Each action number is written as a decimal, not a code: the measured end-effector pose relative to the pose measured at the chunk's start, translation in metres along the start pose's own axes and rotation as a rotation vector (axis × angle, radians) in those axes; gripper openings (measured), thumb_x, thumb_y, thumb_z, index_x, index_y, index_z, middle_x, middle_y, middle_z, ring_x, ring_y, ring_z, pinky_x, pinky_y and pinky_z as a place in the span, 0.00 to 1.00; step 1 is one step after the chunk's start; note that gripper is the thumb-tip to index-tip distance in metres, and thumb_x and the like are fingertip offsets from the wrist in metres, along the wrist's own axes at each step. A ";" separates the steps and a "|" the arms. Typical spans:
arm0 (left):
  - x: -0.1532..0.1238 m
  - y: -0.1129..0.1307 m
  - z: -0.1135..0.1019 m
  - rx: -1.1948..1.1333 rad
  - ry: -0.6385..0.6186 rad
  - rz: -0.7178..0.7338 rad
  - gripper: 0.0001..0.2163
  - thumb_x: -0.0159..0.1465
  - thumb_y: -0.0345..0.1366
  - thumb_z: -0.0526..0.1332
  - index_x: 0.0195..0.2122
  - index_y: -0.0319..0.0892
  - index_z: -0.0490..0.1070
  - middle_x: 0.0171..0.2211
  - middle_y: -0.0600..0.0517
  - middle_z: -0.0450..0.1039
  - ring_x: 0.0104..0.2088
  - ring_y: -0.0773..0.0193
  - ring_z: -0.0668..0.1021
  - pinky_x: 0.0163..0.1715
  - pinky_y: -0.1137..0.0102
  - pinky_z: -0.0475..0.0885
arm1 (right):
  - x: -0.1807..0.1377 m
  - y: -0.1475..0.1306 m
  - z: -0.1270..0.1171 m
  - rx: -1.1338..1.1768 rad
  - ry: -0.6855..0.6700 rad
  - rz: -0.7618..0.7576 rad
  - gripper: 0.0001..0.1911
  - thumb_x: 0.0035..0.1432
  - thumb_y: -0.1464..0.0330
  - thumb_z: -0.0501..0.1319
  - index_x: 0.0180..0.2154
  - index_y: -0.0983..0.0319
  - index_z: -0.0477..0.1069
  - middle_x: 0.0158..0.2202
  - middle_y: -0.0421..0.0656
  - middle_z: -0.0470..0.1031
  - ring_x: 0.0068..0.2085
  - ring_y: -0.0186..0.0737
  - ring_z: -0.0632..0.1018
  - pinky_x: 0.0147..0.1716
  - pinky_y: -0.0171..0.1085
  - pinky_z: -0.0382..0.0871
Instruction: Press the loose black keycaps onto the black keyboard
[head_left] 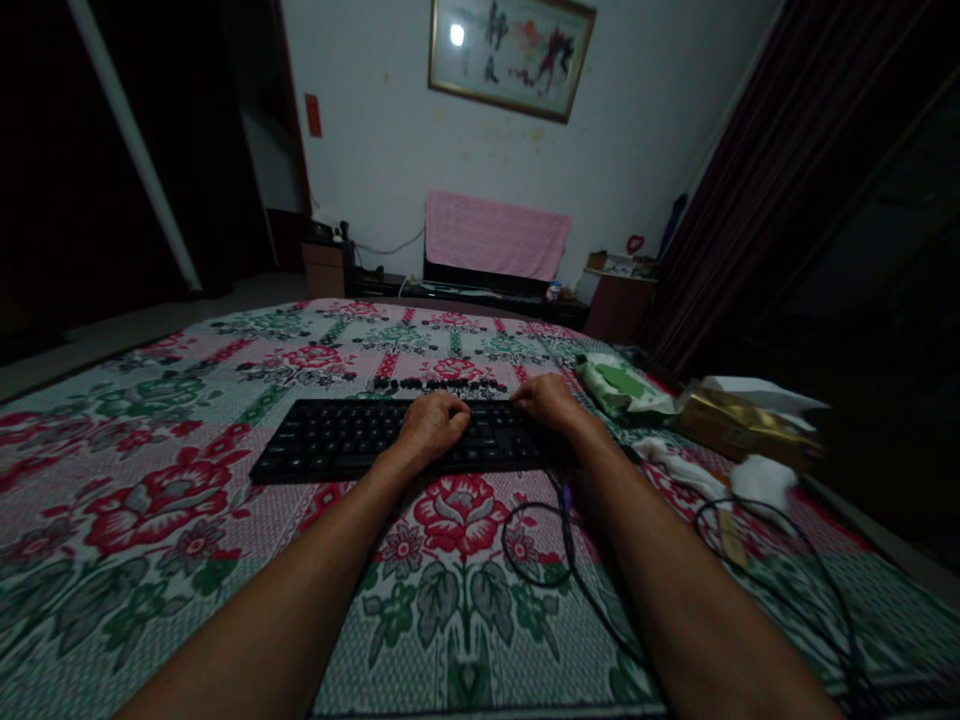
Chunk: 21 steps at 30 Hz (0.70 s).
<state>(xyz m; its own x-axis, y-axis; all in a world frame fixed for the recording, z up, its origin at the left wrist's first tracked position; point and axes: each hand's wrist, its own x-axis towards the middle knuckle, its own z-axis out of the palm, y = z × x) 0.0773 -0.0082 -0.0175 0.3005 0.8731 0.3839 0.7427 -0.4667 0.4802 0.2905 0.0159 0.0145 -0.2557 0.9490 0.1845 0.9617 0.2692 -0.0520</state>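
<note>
A black keyboard (337, 437) lies across the flower-patterned cloth in front of me. My left hand (435, 425) rests over its middle, with the fingers curled in and the thumb beside them. Over the keyboard's upper right part is my right hand (546, 400), its fingertips drawn together at the back edge. Whatever either hand pinches, if anything, is too small or hidden to name. Just behind the keyboard runs a line of small black pieces (442, 384) that look like loose keycaps. A dark cable (568, 540) loops on the cloth between my forearms.
The patterned cloth (465, 590) covers the wide surface. On the right are a green-and-white soft packet (622, 385), a gold tissue box (739, 425), crumpled white tissue (763, 482) and a flat wooden piece (731, 538). A pink towel (495, 235) hangs by the far wall.
</note>
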 end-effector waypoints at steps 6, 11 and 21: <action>0.000 0.000 0.000 0.001 -0.005 0.004 0.12 0.56 0.36 0.54 0.35 0.43 0.76 0.37 0.51 0.75 0.40 0.62 0.75 0.44 0.70 0.67 | -0.001 0.002 0.003 0.039 0.034 0.037 0.12 0.48 0.71 0.58 0.35 0.62 0.77 0.33 0.43 0.79 0.35 0.35 0.77 0.37 0.28 0.64; 0.000 -0.001 0.000 0.006 -0.005 0.000 0.12 0.56 0.36 0.54 0.35 0.43 0.76 0.37 0.51 0.75 0.40 0.61 0.75 0.44 0.70 0.67 | -0.004 -0.002 -0.004 0.020 -0.035 -0.012 0.16 0.48 0.75 0.55 0.37 0.61 0.77 0.37 0.42 0.78 0.39 0.37 0.76 0.40 0.29 0.64; 0.000 -0.001 0.001 -0.014 0.012 0.013 0.11 0.56 0.36 0.54 0.34 0.43 0.76 0.37 0.51 0.75 0.40 0.62 0.75 0.44 0.70 0.67 | -0.010 -0.001 -0.017 0.143 -0.230 -0.068 0.28 0.43 0.82 0.50 0.44 0.57 0.73 0.41 0.38 0.77 0.41 0.36 0.75 0.42 0.29 0.64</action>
<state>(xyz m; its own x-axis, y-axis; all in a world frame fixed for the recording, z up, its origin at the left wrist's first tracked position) 0.0771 -0.0080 -0.0186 0.3031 0.8651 0.3997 0.7300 -0.4803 0.4862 0.2943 0.0035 0.0298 -0.3506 0.9359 -0.0348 0.9220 0.3384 -0.1884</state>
